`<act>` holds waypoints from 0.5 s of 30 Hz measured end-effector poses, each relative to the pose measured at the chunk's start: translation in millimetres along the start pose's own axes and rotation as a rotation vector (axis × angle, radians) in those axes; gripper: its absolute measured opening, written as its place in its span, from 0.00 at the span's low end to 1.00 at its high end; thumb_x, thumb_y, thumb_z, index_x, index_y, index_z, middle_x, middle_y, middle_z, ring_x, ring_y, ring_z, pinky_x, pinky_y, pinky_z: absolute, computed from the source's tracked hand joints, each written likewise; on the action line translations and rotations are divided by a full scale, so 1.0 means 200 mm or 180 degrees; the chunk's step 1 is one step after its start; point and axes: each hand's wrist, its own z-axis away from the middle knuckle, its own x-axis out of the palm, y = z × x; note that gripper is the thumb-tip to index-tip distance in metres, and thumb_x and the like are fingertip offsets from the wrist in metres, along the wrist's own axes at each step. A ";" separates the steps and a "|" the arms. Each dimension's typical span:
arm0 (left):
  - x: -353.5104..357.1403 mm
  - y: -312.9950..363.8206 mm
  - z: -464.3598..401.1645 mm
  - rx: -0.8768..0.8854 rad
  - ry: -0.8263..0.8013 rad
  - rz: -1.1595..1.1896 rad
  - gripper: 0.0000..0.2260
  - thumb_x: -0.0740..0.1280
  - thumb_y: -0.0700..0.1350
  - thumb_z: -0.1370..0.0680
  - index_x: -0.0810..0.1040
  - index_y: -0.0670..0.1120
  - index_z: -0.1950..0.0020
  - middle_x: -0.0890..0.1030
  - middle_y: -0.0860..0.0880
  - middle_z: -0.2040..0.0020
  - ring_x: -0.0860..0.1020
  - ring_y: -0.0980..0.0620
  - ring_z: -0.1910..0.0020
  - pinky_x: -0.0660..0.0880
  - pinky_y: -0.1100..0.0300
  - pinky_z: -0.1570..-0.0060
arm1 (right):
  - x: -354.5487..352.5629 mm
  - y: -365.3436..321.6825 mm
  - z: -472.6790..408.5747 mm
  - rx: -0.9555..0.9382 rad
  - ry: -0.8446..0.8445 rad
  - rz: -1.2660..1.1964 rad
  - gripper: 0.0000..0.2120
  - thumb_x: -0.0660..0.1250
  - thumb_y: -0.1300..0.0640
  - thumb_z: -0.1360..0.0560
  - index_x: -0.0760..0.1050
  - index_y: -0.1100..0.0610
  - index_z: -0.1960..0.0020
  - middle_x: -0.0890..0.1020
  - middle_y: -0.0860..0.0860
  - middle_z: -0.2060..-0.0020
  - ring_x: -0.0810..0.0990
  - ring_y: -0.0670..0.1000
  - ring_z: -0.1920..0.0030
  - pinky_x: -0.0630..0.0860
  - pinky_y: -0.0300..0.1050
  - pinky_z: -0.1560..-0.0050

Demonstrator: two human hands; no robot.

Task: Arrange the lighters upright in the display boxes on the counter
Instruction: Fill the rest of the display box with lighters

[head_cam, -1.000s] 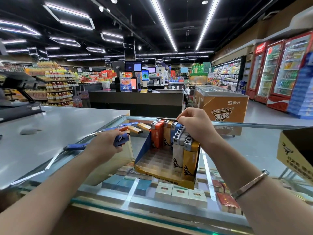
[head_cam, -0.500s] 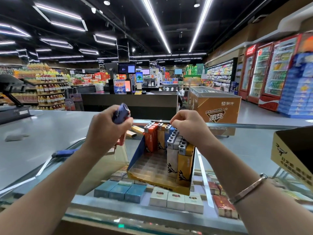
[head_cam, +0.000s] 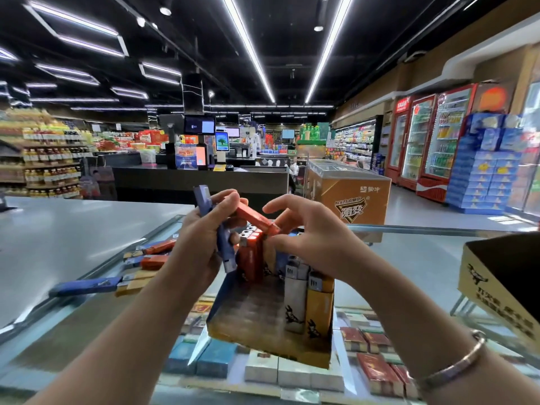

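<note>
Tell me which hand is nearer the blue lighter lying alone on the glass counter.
Left. The left hand, holding blue and orange lighters, is up and to the right of the blue lighter; the right hand is farther right, above the display box.

2 display boxes (head_cam: 263, 323); 2 hands (head_cam: 201, 244); 2 held lighters (head_cam: 257, 219)

Left hand (head_cam: 201, 241) curled in a grip; right hand (head_cam: 309, 241) pinching with fingertips, both raised
</note>
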 end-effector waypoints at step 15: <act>-0.12 0.00 -0.04 -0.0409 -0.0016 -0.0919 0.10 0.70 0.39 0.28 0.78 0.44 0.47 0.76 0.50 0.67 0.72 0.58 0.73 0.69 0.65 0.78 | -0.04 0.02 -0.01 0.0306 0.0848 -0.1223 0.13 0.65 0.73 0.29 0.79 0.56 0.60 0.81 0.57 0.59 0.81 0.49 0.64 0.81 0.41 0.57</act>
